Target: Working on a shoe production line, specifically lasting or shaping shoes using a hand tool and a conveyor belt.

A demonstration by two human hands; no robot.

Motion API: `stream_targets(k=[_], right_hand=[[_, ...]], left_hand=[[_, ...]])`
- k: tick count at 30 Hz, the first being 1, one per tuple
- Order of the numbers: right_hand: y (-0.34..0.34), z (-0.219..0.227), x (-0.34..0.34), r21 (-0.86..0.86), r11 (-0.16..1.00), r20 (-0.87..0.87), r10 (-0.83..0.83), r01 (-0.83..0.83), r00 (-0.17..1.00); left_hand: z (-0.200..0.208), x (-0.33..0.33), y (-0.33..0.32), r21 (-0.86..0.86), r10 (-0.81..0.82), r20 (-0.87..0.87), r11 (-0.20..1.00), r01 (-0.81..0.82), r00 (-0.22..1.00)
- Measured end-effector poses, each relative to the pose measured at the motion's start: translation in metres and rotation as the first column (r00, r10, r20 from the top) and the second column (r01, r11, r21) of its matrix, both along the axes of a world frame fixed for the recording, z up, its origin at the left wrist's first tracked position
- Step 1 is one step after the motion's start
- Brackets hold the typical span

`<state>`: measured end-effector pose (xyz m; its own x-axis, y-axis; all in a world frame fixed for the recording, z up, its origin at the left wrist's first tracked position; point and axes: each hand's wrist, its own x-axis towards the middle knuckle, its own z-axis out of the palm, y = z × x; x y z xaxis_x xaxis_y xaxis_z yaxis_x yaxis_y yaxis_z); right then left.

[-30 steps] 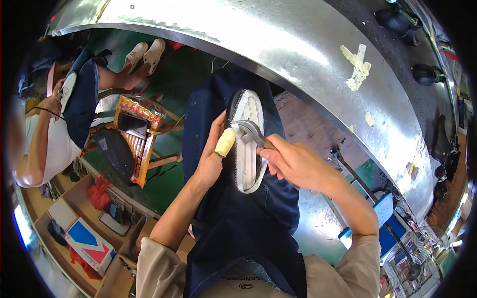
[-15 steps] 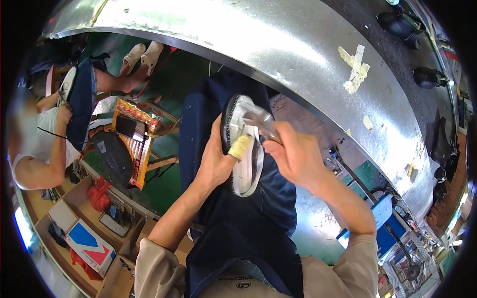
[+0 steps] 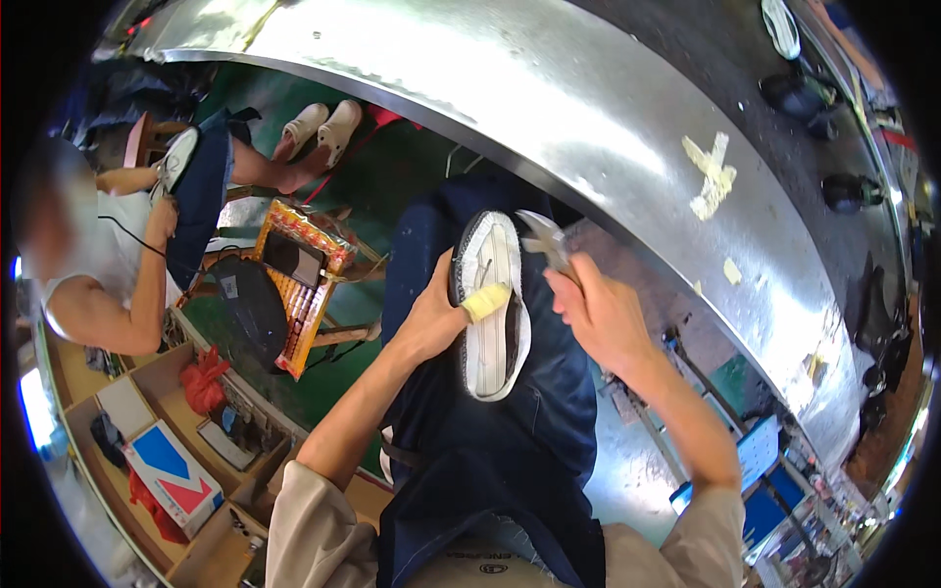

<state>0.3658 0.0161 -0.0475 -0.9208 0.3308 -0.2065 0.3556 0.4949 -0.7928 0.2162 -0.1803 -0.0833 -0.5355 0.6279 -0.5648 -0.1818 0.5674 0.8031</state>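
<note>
A shoe (image 3: pixel 497 358) lies lengthwise on my lap, its pale, sole-shaped face upward and dark edging along its sides. My left hand (image 3: pixel 431 318) grips it from the left, the thumb pressed across its middle. Yellow wrapping (image 3: pixel 485 302) covers that thumb; the other fingers are hidden under the shoe. Beside the shoe's far right end, a metal hammer (image 3: pixel 546 241) is held by my right hand (image 3: pixel 603 312), fingers closed round its handle. The hammer head appears apart from the shoe.
A curved metal bench (image 3: pixel 578 118) spans the far side. At left, another person holds a white shoe (image 3: pixel 178 159) near a small stool (image 3: pixel 299 318) bearing a phone and black bag. A compartmented wooden box (image 3: pixel 162 377) stands lower left; black shoes (image 3: pixel 849 192) lie far right.
The hammer, blurred over the shoe's far part before, is now off its right side and sharper. My left thumb lies more across the shoe. The whole view has shifted slightly.
</note>
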Motion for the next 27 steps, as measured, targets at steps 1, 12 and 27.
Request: stream_targets(k=[1,12,27], right_hand=[[0.001,-0.001,0.01,-0.141,0.98,0.032,-0.137,0.14,0.99],[-0.01,-0.038,0.069,-0.472,0.716,0.344,-0.388,0.515,0.855],[-0.007,0.047,0.02,0.283,0.814,0.1,0.501,-0.508,0.859]], left_hand=[[0.003,-0.004,0.004,0.007,0.01,-0.005,1.0,-0.01,1.0],[0.035,0.007,-0.089,0.427,-0.083,0.521,0.887,-0.176,0.849],[0.006,0.091,-0.026,0.381,0.081,0.044,0.92,-0.092,0.996]])
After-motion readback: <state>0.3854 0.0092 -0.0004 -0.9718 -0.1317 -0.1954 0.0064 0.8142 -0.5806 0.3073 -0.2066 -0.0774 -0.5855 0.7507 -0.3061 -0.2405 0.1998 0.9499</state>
